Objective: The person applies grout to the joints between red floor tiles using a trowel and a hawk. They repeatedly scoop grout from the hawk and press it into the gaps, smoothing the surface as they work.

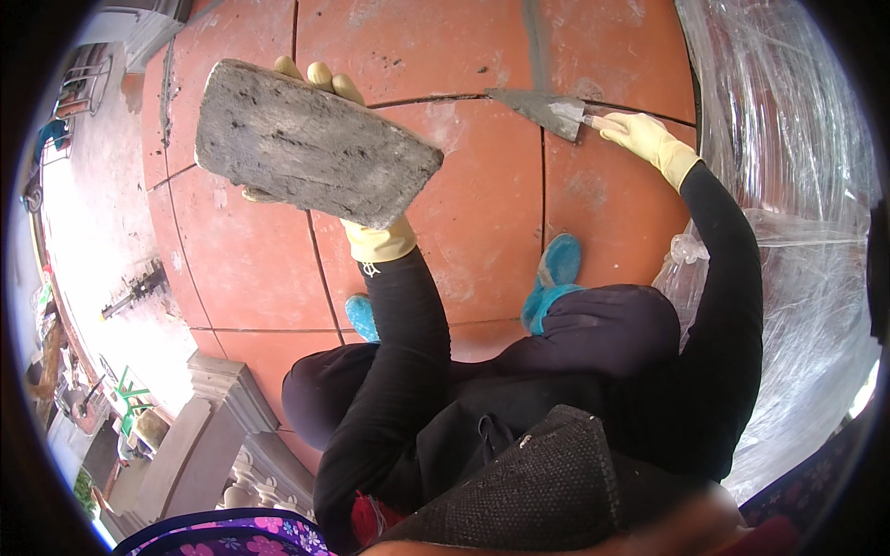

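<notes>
A grey, mortar-caked rectangular board (306, 139) is tilted in my left hand (320, 76), above the floor. Yellow-gloved fingertips curl over its far edge, while most of that hand is hidden beneath it. To the right, the yellow glove of my right hand (649, 141) is closed round the handle of a pointing trowel (556, 115). Its grey-smeared blade points left, over the crossing of two tile joints; I cannot tell whether it touches the tiles. The terracotta floor tiles (464, 222) have dark open joints, and a far one (538, 46) is filled with grey.
Clear plastic wrapping (788, 139) covers something tall on my right. A stone balustrade (209, 435) stands at lower left, with a green plastic seat (132, 403) beyond it. My turquoise shoe (554, 278) rests on the tiles by my bent knees.
</notes>
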`<state>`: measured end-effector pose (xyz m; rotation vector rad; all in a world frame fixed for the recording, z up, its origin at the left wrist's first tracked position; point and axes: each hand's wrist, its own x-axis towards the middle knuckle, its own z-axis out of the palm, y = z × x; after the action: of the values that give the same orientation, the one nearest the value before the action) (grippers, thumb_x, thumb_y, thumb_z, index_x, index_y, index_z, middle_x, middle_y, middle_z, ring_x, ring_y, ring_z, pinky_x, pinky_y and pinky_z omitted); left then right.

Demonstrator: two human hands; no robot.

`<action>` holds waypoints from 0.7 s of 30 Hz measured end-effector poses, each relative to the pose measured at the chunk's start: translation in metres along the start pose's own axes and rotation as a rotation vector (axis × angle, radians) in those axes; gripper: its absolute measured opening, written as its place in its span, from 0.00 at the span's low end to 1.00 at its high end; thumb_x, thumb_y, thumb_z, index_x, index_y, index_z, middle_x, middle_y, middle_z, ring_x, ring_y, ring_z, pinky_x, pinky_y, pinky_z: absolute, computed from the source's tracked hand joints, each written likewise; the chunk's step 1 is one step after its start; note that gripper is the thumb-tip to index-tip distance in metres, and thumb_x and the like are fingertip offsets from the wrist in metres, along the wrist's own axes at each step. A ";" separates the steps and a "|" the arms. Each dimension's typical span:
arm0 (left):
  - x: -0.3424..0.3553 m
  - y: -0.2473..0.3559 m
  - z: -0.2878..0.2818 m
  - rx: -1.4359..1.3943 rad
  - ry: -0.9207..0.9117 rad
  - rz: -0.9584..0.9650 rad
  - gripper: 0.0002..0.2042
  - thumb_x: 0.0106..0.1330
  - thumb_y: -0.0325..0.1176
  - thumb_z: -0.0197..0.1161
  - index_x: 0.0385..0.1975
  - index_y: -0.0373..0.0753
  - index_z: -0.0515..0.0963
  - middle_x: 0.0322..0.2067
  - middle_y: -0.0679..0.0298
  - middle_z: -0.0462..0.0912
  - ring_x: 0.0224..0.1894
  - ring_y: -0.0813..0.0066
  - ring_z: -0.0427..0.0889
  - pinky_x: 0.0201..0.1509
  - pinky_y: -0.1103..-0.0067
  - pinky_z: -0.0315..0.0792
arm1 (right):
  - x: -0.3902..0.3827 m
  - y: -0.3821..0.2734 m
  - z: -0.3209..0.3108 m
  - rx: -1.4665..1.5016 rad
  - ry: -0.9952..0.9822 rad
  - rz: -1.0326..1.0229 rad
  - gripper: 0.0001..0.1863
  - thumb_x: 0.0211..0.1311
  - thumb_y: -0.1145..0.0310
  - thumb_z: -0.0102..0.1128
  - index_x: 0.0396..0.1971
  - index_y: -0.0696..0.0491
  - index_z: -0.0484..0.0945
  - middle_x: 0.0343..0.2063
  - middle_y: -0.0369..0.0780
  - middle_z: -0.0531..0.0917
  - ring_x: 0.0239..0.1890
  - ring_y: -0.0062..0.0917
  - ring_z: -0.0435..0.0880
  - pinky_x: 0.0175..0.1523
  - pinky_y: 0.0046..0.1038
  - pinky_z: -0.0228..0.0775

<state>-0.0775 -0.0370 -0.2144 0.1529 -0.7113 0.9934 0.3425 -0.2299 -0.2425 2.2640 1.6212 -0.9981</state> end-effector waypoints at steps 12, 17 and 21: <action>0.006 -0.013 0.016 -0.034 -0.064 0.035 0.53 0.57 0.52 0.76 0.74 0.35 0.49 0.66 0.37 0.59 0.74 0.42 0.55 0.73 0.48 0.65 | -0.041 0.028 0.008 0.039 0.029 0.142 0.25 0.68 0.43 0.58 0.51 0.48 0.82 0.44 0.46 0.87 0.49 0.45 0.83 0.55 0.40 0.73; 0.009 -0.017 0.017 -0.093 -0.092 0.055 0.57 0.56 0.62 0.73 0.76 0.38 0.46 0.72 0.36 0.54 0.76 0.43 0.52 0.73 0.44 0.61 | -0.053 0.028 0.010 0.139 -0.058 0.334 0.26 0.66 0.42 0.60 0.47 0.51 0.82 0.28 0.43 0.84 0.35 0.30 0.84 0.38 0.34 0.75; 0.006 -0.019 0.020 -0.065 -0.035 0.157 0.55 0.55 0.60 0.75 0.74 0.36 0.51 0.69 0.39 0.60 0.73 0.44 0.59 0.80 0.57 0.55 | -0.076 0.004 0.043 0.571 0.074 0.481 0.26 0.67 0.46 0.60 0.51 0.53 0.81 0.31 0.34 0.81 0.30 0.20 0.77 0.33 0.27 0.72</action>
<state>-0.0693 -0.0520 -0.1910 0.0585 -0.7960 1.1184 0.3149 -0.3125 -0.2296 2.8747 0.7831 -1.3658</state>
